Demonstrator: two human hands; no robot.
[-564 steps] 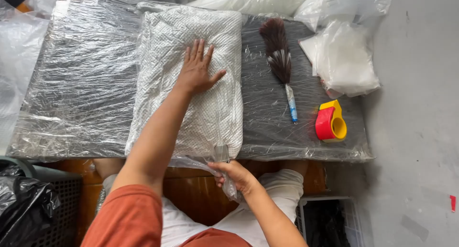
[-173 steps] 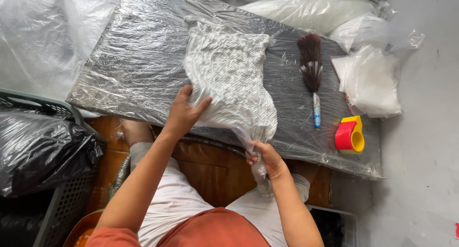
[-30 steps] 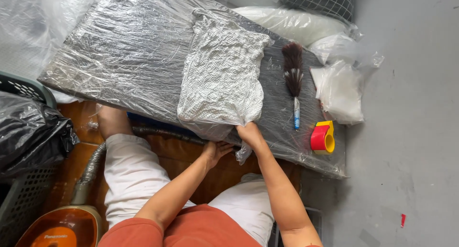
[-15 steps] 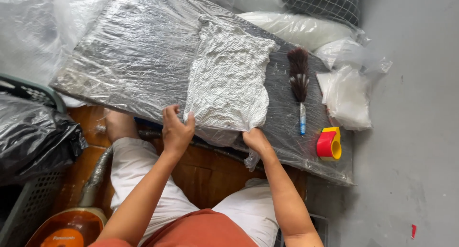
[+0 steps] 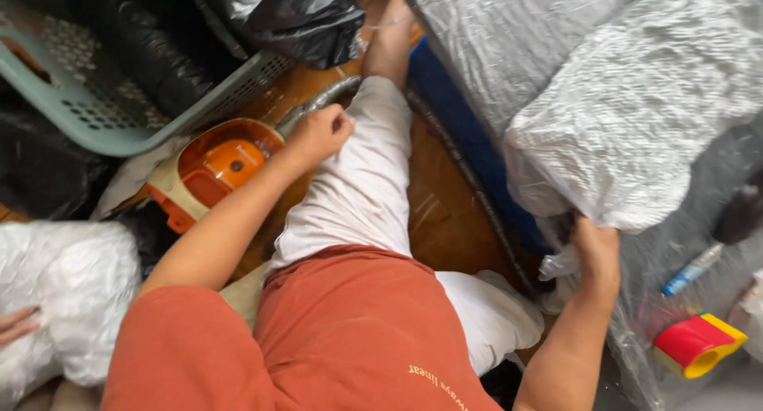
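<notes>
My right hand (image 5: 594, 252) pinches the plastic neck at the near edge of the white quilted bagged pillow (image 5: 636, 117) lying just beyond it. My left hand (image 5: 319, 133), fisted, grips the grey ribbed hose (image 5: 314, 107) beside the orange vacuum (image 5: 211, 164), hemmed in.

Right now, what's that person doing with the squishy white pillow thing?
A person sits on the wooden floor. Their right hand pinches the plastic bag opening at the near end of a white quilted cushion wrapped in clear plastic on a low table. Their left hand grips a grey hose leading to an orange vacuum cleaner beside a green basket.
</notes>
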